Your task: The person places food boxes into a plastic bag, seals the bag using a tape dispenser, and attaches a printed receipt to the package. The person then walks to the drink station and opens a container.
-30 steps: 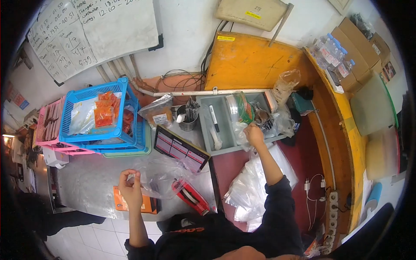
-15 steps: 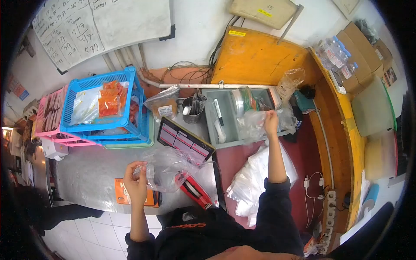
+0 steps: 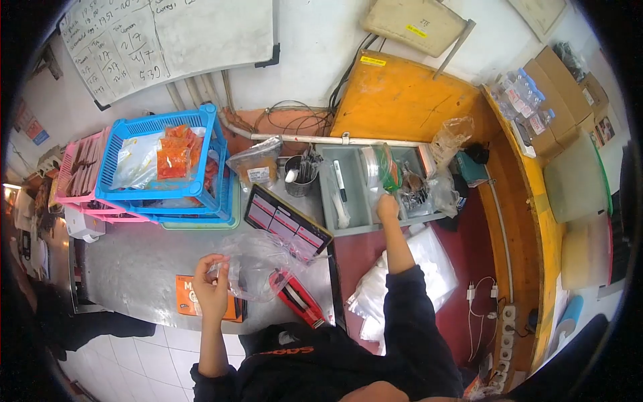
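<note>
My left hand [image 3: 213, 285] pinches the edge of a clear plastic bag [image 3: 258, 271] above the metal table. Behind the bag lies a red stapler-like tool [image 3: 301, 299], partly covered by it. Under my left wrist is an orange box [image 3: 189, 295]. My right hand [image 3: 388, 208] is at the near part of a grey divided tray [image 3: 355, 213], fingers closed; anything inside them is hidden. Just beyond it are a green and orange packet [image 3: 390, 171] and some clear plastic packs [image 3: 415, 194]. A tablet [image 3: 287, 223] leans between my hands.
Blue baskets [image 3: 161, 199] with red-orange packets stand at left, beside a pink basket [image 3: 84, 167]. A metal cup of utensils [image 3: 299, 181] sits by the tray. White plastic bags [image 3: 395, 281] lie on the red surface. A power strip [image 3: 507, 338] runs along the right.
My right hand has moved left and down, from the translucent plastic at the tray's right to its middle, and that plastic is no longer there. My left hand still holds the bag.
</note>
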Available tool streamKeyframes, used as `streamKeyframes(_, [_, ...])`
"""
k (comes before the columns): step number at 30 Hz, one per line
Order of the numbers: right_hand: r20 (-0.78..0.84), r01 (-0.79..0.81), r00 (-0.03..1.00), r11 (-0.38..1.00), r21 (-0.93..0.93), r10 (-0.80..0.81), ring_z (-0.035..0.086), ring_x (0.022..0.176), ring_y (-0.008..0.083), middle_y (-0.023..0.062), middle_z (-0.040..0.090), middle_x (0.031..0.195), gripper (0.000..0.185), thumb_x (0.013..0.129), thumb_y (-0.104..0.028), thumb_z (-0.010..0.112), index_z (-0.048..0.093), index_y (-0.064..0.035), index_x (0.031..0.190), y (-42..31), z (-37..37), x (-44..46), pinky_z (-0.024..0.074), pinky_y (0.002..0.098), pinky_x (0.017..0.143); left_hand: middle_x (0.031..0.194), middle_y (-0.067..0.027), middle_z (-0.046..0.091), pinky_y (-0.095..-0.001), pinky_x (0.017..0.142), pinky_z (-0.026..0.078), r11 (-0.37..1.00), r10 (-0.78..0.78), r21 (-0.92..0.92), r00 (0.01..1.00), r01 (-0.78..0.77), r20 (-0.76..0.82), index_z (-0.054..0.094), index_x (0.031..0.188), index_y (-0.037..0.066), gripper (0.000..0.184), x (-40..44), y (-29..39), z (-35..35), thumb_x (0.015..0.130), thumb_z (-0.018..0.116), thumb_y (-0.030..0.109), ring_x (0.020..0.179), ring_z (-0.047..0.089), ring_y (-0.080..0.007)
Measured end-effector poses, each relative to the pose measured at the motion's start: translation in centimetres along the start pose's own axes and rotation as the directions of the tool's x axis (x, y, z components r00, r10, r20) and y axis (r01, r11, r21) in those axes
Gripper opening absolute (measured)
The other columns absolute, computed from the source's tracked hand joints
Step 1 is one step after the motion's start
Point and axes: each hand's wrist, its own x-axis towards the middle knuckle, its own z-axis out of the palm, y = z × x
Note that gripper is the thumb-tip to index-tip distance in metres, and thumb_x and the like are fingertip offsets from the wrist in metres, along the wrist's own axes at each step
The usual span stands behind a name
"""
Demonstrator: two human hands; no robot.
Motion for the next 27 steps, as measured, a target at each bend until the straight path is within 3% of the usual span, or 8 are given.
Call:
streamKeyframes(2, [-0.091, 0.076, 0.991, 0.967, -0.243, -0.101, 0.061, 0.079, 0.0381, 0.0198, 0.062, 0.084, 0.018, 0.078, -0.011, 0.049, 0.062, 0.0013, 0.079, 0.1, -0.2, 0.3, 0.0509, 0.0420, 0.068, 0.083, -0.0049, 0.060, -0.0155, 0.044, 0.031, 0.976, 0.110, 0.191, 0.994, -0.107, -0.009, 0.051, 0.096, 0.004, 0.024, -0.1, 0.1, 0.4, 0.075, 0.062, 0.002, 0.053, 0.044, -0.0020])
streamKeyframes(6, [-0.076, 0.014, 0.997, 0.975, -0.223, -0.032, 0.061, 0.080, 0.0367, 0.0198, 0.062, 0.088, 0.017, 0.074, -0.012, 0.055, 0.063, -0.0005, 0.083, 0.0, -1.5, 0.3, 0.0502, 0.0388, 0.072, 0.080, -0.0040, 0.059, -0.0174, 0.045, 0.030, 0.972, 0.042, 0.232, 0.999, -0.044, 0.013, 0.050, 0.093, 0.004, 0.028, -0.3, 0.1, 0.1, 0.071, 0.066, 0.001, 0.055, 0.043, -0.0029])
streamKeyframes(8, [0.237, 0.327, 0.936, 0.889, -0.321, -0.258, 0.062, 0.081, 0.0305, 0.0192, 0.062, 0.091, 0.033, 0.063, -0.010, 0.063, 0.062, 0.0015, 0.094, 1.0, -3.5, -0.2, 0.0501, 0.0361, 0.073, 0.074, -0.0032, 0.057, -0.0207, 0.048, 0.033, 0.923, 0.036, 0.385, 0.997, -0.008, -0.066, 0.049, 0.083, 0.003, 0.021, 0.0, -1.6, -0.7, 0.071, 0.067, 0.004, 0.055, 0.042, -0.0052])
streamKeyframes(12, [0.166, 0.336, 0.931, 0.941, -0.045, -0.324, 0.063, 0.078, 0.0264, 0.0156, 0.064, 0.089, 0.039, 0.057, -0.012, 0.069, 0.065, -0.0020, 0.094, 1.8, -8.8, -1.3, 0.0492, 0.0331, 0.073, 0.072, -0.0048, 0.058, -0.0228, 0.056, 0.037, 0.929, -0.009, 0.369, 0.997, -0.019, 0.072, 0.045, 0.071, 0.004, 0.022, 0.8, -3.3, -1.9, 0.072, 0.067, 0.006, 0.060, 0.046, -0.0073])
streamKeyframes(14, [-0.188, 0.111, 0.980, 0.966, 0.235, -0.067, 0.063, 0.074, 0.0264, 0.0136, 0.065, 0.083, 0.030, 0.056, -0.012, 0.071, 0.068, -0.0062, 0.085, 1.7, -10.2, -2.3, 0.0487, 0.0341, 0.069, 0.078, -0.0092, 0.063, -0.0235, 0.064, 0.039, 0.976, 0.155, 0.144, 0.985, -0.165, 0.078, 0.040, 0.063, 0.005, 0.027, 0.7, -2.5, -0.8, 0.074, 0.065, 0.006, 0.067, 0.050, -0.0092])
streamKeyframes(18, [-0.200, 0.013, 0.979, 0.970, 0.242, 0.037, 0.062, 0.067, 0.0270, 0.0125, 0.064, 0.072, 0.018, 0.057, -0.011, 0.072, 0.067, -0.0078, 0.073, 0.7, -11.7, -4.0, 0.0484, 0.0350, 0.064, 0.091, -0.0141, 0.065, -0.0242, 0.069, 0.040, 0.984, 0.153, 0.067, 0.979, -0.163, 0.137, 0.035, 0.063, 0.007, 0.030, 0.4, -1.3, -0.5, 0.075, 0.062, 0.005, 0.074, 0.053, -0.0104])
streamKeyframes(20, [-0.154, 0.211, 0.968, 0.974, 0.084, -0.196, 0.061, 0.065, 0.0281, 0.0121, 0.063, 0.068, 0.012, 0.057, -0.009, 0.071, 0.063, -0.0059, 0.066, 1.1, -10.0, -4.0, 0.0474, 0.0369, 0.062, 0.095, -0.0159, 0.064, -0.0247, 0.071, 0.039, 0.981, 0.182, 0.042, 0.971, -0.190, 0.152, 0.034, 0.063, 0.007, 0.030, 0.4, -0.8, -0.7, 0.075, 0.061, 0.004, 0.075, 0.054, -0.0111])
streamKeyframes(27, [-0.083, 0.220, 0.970, 0.968, -0.122, -0.230, 0.062, 0.080, 0.0315, 0.0144, 0.063, 0.084, 0.014, 0.064, -0.014, 0.066, 0.064, -0.0103, 0.078, 1.1, -2.6, -2.4, 0.0495, 0.0399, 0.071, 0.088, -0.0153, 0.065, -0.0246, 0.071, 0.039, 0.997, 0.041, 0.058, 0.974, -0.055, 0.221, 0.036, 0.064, 0.007, 0.028, -0.3, -1.4, -2.7, 0.075, 0.061, 0.004, 0.079, 0.056, -0.0118])
